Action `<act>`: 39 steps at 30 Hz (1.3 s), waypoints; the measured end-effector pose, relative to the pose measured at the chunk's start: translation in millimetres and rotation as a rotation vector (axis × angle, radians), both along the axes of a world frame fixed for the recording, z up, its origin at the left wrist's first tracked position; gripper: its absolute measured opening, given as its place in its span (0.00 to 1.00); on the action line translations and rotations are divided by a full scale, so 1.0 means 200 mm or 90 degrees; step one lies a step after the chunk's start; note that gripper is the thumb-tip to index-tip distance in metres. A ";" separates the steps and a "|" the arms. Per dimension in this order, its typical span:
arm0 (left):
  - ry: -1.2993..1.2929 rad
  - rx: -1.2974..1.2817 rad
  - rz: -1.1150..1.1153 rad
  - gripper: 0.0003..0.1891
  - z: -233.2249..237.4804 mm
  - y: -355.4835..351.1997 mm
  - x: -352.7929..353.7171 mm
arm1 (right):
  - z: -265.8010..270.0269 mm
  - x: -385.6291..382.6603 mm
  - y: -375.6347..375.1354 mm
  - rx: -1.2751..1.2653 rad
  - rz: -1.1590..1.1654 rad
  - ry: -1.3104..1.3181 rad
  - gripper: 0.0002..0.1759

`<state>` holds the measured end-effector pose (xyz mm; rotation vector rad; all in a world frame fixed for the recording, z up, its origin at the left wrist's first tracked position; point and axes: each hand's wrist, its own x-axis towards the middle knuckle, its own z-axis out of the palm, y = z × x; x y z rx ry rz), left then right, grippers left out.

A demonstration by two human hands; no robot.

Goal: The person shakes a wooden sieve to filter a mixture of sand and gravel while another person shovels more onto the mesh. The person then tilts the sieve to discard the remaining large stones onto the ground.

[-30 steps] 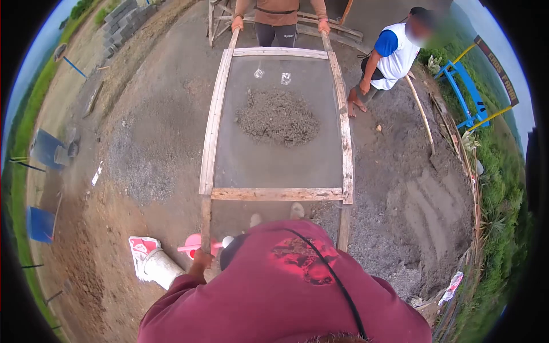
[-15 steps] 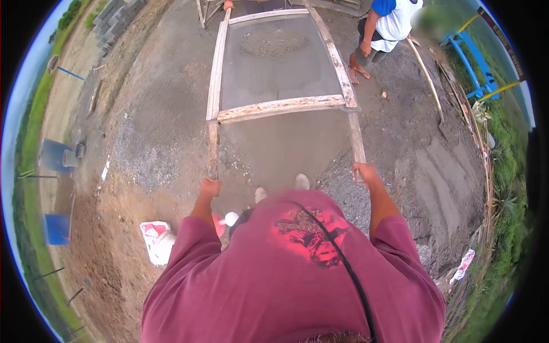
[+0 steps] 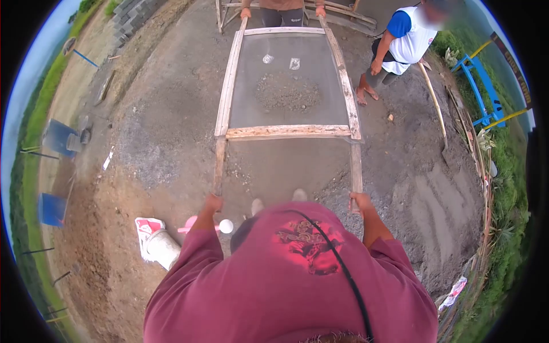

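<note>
A wooden-framed mesh screen (image 3: pixel 288 132) spans the space in front of me, with a heap of coarse gravel (image 3: pixel 289 92) and two small pale scraps on its mesh. My left hand (image 3: pixel 214 203) is closed round the end of its left wooden handle. Round the end of the right handle, my right hand (image 3: pixel 360 202) is wrapped. At the far end, a co-worker's two hands hold the other handles. Sandy ground lies beneath the screen, and the tips of my shoes show below it.
Another person (image 3: pixel 409 37) stands at the right beside a long-handled shovel (image 3: pixel 433 100). A white bucket (image 3: pixel 162 249) lies at my left near a pink object. Blue containers (image 3: pixel 52 209) are far left; a blue metal frame (image 3: pixel 477 91) is far right.
The screen sits lower in view, nearer to me, and its gravel heap has shifted. More of the far co-worker now shows. Both my hands still hold the handles.
</note>
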<state>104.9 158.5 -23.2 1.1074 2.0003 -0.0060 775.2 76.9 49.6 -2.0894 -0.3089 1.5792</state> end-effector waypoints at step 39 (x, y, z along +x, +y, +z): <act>0.116 0.004 -0.193 0.19 0.12 0.16 -0.36 | 0.16 -0.48 -0.06 0.042 -0.022 -0.068 0.14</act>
